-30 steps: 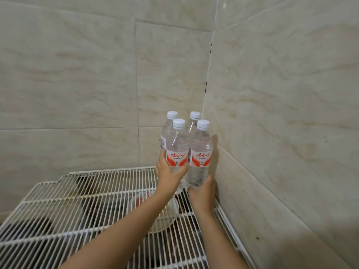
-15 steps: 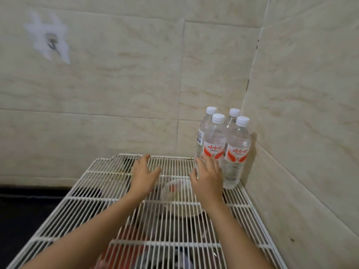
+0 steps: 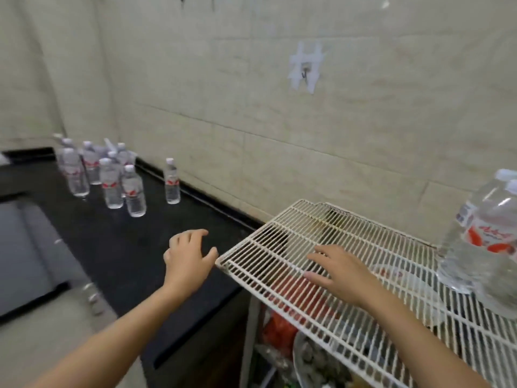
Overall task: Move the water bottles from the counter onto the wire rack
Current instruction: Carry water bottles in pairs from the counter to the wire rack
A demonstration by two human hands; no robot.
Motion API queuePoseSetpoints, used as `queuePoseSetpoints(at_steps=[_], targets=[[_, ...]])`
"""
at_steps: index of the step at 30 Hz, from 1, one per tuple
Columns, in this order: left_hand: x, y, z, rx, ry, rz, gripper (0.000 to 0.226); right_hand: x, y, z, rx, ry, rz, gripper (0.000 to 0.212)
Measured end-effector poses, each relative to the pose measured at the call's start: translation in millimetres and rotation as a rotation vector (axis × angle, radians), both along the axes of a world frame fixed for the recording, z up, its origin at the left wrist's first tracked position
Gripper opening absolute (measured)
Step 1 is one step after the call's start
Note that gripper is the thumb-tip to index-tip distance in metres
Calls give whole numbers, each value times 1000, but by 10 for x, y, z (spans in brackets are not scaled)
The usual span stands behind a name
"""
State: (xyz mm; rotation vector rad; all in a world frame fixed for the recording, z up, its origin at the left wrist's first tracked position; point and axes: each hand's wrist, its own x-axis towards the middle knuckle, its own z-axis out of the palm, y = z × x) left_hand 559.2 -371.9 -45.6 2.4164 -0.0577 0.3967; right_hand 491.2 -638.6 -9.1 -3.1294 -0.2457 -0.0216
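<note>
Several clear water bottles with white caps and red labels stand clustered on the black counter at the far left. A single bottle stands apart beside the wall. On the white wire rack at right, a group of bottles stands at the far right edge of view. My left hand hovers empty above the counter, fingers spread, just left of the rack's corner. Over the rack's middle, my right hand is also empty with fingers apart.
A sink basin is set into the counter at left. Tiled walls enclose the back, with a taped hook above the rack. Under the rack lie red bags and a bowl of food.
Both hands let go of the bottles on the rack and drew back. My view swung left, bringing the counter and its bottles into sight; my left hand moved out over the counter.
</note>
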Motion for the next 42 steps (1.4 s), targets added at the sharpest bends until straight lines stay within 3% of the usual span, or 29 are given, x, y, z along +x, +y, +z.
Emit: queuePoseSetpoints(at_steps=[3, 6, 11, 18, 27, 42], targets=[[-195, 633, -205, 33, 37, 144, 44, -5, 139, 75, 67, -93, 13, 101], [-306, 1206, -314, 27, 86, 307, 44, 120, 463, 123, 64, -90, 48, 122], [-414, 1968, -387, 9, 120, 434, 46, 369, 1434, -84, 142, -161, 168, 80], [-681, 3514, -141, -10, 46, 590, 45, 764, 3219, -118, 37, -114, 383, 50], [-1015, 5351, 53, 2, 44, 761, 46, 1150, 5230, -169, 73, -98, 476, 49], [-477, 6772, -539, -11, 167, 787, 46, 1930, 7211, -765, 48, 34, 637, 52]])
